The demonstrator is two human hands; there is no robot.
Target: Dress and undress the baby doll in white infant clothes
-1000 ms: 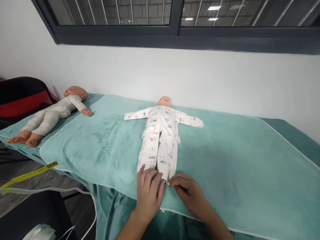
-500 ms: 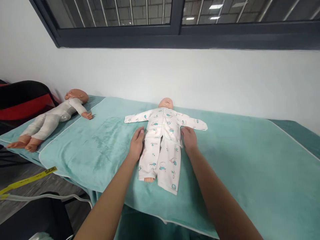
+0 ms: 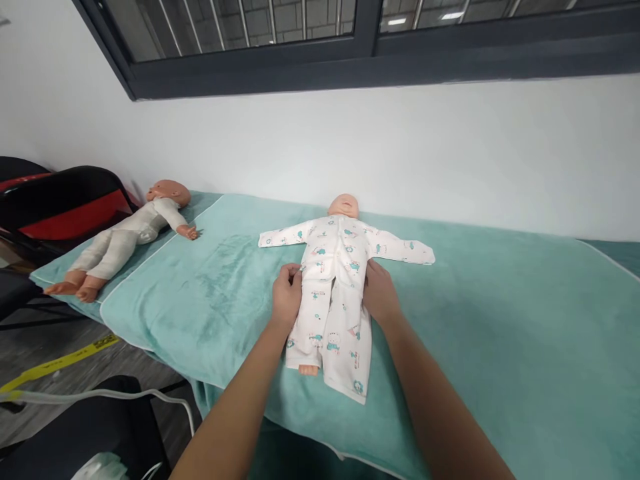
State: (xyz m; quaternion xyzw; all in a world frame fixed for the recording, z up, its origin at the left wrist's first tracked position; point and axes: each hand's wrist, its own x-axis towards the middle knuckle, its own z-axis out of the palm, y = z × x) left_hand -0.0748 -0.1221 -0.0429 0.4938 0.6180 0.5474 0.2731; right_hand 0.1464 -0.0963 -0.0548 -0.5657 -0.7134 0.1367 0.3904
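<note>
A baby doll (image 3: 343, 205) lies on its back, dressed in a white printed baby shirt (image 3: 336, 247) and matching trousers (image 3: 346, 340). My left hand (image 3: 287, 293) has its fingers bent in at the shirt's lower left side and pinches the hem there. On the other side my right hand (image 3: 381, 293) grips the shirt's lower right edge, its fingertips partly hidden by cloth. Both sleeves spread outward and cover the doll's hands. Toes show from the left trouser leg; the right leg's end hides its foot.
The teal blanket (image 3: 500, 333) covers the table. At the far left lies a second doll (image 3: 143, 223) in a white body. Black and red chairs (image 3: 75, 213) stand beyond it. A dark seat (image 3: 95, 427) and a white cable (image 3: 100, 395) are at lower left, near yellow floor tape (image 3: 65, 360).
Both hands have moved in against the shirt's lower sides and now hold its edges; before, they rested beside the doll. The view has shifted slightly.
</note>
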